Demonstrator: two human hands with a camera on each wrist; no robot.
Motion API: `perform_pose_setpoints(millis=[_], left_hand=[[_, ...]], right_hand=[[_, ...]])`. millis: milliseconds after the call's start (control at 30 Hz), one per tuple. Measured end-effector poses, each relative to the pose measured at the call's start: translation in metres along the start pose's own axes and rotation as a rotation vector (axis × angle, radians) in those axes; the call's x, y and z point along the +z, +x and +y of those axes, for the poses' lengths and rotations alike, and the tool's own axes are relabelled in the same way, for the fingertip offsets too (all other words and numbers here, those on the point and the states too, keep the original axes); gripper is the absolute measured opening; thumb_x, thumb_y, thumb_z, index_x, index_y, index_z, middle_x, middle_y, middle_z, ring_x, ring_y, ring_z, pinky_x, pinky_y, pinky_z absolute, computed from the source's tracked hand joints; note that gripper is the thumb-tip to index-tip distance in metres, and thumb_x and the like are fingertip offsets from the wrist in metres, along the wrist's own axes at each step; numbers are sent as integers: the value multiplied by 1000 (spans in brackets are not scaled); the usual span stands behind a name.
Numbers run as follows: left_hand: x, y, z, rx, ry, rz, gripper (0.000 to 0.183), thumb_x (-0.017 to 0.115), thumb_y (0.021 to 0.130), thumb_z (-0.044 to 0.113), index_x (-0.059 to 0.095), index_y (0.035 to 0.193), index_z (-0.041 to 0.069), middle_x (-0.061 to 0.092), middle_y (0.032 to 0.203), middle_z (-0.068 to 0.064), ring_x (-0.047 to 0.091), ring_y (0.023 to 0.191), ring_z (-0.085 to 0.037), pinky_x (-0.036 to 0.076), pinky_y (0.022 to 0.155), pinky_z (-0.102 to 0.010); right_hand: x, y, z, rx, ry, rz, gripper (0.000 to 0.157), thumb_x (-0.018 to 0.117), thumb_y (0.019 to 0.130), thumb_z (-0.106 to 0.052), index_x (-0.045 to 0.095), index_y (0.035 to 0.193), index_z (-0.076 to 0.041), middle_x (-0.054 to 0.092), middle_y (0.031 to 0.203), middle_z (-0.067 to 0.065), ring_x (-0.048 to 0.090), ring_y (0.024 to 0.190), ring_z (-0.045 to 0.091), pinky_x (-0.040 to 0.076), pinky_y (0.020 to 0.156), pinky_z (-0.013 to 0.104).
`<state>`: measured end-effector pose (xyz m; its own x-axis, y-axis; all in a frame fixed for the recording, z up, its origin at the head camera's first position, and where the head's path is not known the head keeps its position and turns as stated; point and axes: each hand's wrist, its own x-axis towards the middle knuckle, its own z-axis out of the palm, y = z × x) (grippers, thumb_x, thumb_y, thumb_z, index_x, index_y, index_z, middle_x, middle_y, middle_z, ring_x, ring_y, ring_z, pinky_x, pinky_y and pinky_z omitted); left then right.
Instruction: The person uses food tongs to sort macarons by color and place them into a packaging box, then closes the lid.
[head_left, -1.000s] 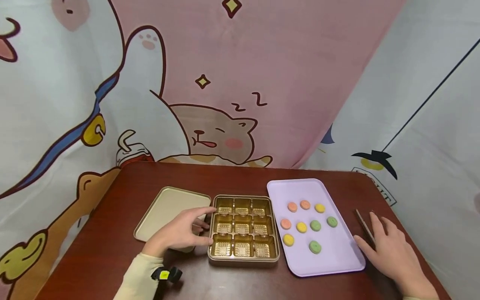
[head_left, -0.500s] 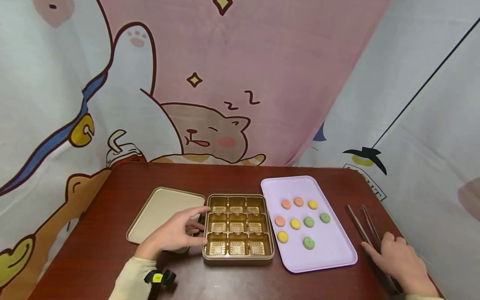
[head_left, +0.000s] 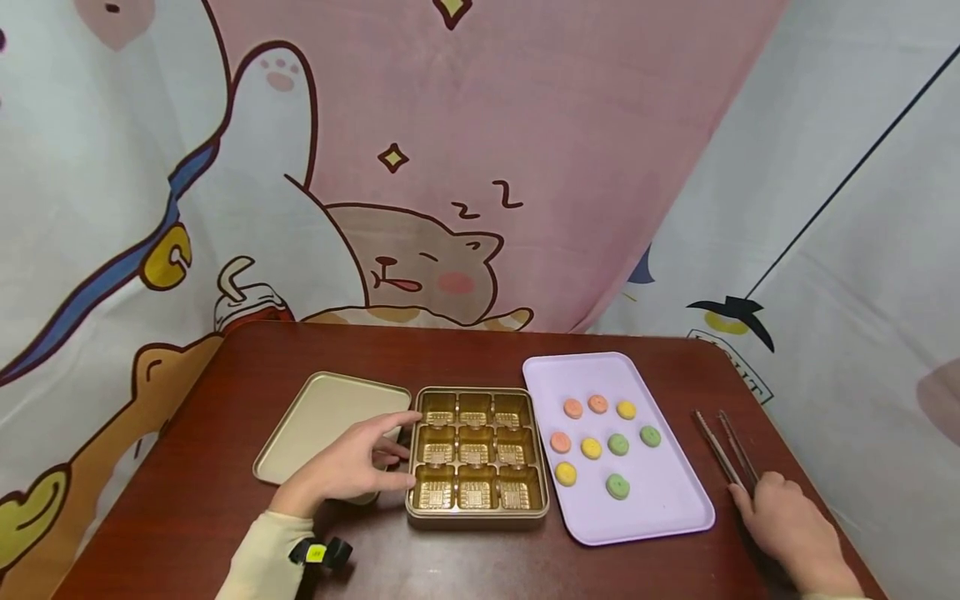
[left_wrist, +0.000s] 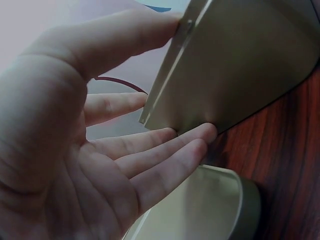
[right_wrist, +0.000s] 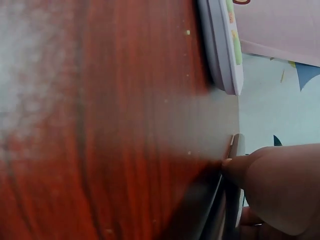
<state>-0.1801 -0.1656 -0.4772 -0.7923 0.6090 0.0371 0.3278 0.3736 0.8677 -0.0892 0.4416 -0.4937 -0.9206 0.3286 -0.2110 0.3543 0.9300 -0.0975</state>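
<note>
"Nine pastel discs (head_left: 591, 448), all on the lilac tray (head_left: 660, 508). What stands left of it?"

"A gold box (head_left: 477, 523), just beside the tray. The left hand (head_left: 348, 462) is spread wide, thumb and fingertips at the box's left side; the right hand (head_left: 791, 517) grips the metal tongs (head_left: 717, 447) toward their near end, right of the tray, their far tips apart."

"Anything worrying you?"

"The squeeze. Too hard, and a disc could crack (I'm guessing how soft they are); too light, and its rounded edge might slip free."

"And the box?"

"If the left hand pushes instead of steadying, it could slide right into the tray and jostle the discs. The tongs might also knock neighbours, since several discs lie near one another."
</note>
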Motion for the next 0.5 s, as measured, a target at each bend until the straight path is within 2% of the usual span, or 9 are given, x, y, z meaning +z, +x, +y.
perform_pose_setpoints(millis=[200,300,500], left_hand=[[0,0,1,-3,-5,-6,88,88,87,23,42,159,6,46,159,-20,72,111,-25,62,95,-35],[1,0,1,-3,-23,-13,88,88,87,21,41,160,6,45,159,-21,72,112,-26,62,96,-37],[2,-1,1,-11,-30,-15,88,87,88,19,40,160,5,43,160,-22,72,113,-28,62,96,-38]], right_hand=[[4,-5,0,-22,21,73,43,55,105,-21,43,87,16,50,79,33,61,67,45,54,59,63],[4,-10,-2,-16,46,115,41,53,106,-19,39,88,15,45,80,33,59,65,44,52,57,63],[-1,-18,-8,-29,114,186,39,56,105,-17,35,95,14,40,84,33,55,66,44,50,56,61]])
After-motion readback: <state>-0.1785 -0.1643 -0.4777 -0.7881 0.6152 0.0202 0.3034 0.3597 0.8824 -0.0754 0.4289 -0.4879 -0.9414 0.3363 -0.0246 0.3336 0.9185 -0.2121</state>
